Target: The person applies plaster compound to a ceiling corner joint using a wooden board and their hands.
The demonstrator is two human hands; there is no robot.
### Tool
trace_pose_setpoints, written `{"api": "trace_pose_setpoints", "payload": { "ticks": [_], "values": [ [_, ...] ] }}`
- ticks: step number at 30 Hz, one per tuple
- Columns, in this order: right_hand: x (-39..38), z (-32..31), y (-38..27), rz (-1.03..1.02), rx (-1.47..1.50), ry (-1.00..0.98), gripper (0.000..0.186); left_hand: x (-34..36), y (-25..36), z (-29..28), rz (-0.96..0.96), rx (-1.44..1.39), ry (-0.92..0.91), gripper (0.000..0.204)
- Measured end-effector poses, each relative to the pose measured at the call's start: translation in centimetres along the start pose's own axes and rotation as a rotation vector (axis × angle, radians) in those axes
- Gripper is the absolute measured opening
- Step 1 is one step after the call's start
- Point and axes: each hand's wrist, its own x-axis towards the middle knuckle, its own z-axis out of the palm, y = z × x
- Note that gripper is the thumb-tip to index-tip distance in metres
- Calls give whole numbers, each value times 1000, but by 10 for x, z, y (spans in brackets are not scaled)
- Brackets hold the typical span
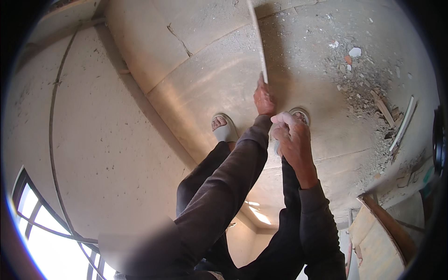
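Note:
My left hand (264, 99) reaches forward, its fingers closed around the near end of a long, thin, pale strip (257, 37). The strip runs away from me to the top edge of the view, so its far end is out of sight. Just behind and to the right, my right hand (296, 142) is held up with curled fingers. White dust coats its forefinger and thumb side. Whether anything small sits inside that grip is hidden. Both hands are above the dusty floor (210, 79), over my sandalled feet (225, 128).
A pale speckled wall (107, 140) with a dark cable (52, 116) stands on the left, above a bright window (44, 233). Rubble (359, 88), wood scraps (382, 108) and a white strip (402, 123) lie on the right. Broken boards (375, 238) lean at lower right.

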Motion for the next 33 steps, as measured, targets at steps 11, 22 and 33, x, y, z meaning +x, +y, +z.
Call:
{"api": "trace_pose_setpoints", "payload": {
  "ticks": [11, 22, 33],
  "values": [
    [6, -16, 2, -97, -87, 40, 21, 52, 30, -52, 180, -24, -96, 44],
    [13, -46, -11, 14, 167, 19, 26, 229, -45, -136, 135, 470, 309, 29],
    [15, -51, -30, -31, 141, -26, 27, 225, 27, -63, 137, 475, 211, 27]
  ]
}}
